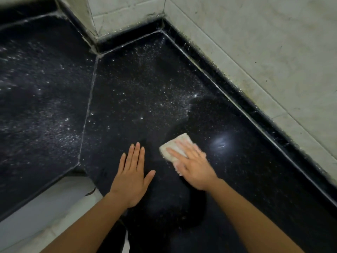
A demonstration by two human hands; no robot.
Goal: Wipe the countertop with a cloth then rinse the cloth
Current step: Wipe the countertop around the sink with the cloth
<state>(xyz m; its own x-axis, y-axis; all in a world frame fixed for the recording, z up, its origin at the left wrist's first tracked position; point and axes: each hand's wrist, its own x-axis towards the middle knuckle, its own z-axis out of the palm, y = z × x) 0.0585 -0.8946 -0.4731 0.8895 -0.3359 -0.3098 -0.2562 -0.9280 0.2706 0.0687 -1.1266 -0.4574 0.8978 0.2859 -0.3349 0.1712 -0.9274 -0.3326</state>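
Note:
A folded pale cloth [175,146] lies flat on the black speckled countertop [138,99], near its front middle. My right hand [193,167] presses down on the cloth with straight fingers and covers its near half. My left hand [132,172] rests flat on the counter just left of the cloth, fingers straight and spread, holding nothing. White dust or powder is scattered over the stone beyond the hands, and it looks darker around the cloth.
A raised black stone lip [246,105] runs along the right under a grimy pale tiled wall [264,52]. A wall corner [109,19] juts in at the top. A seam [89,106] splits the counter slabs. The counter's front edge [42,189] drops to a light floor at lower left.

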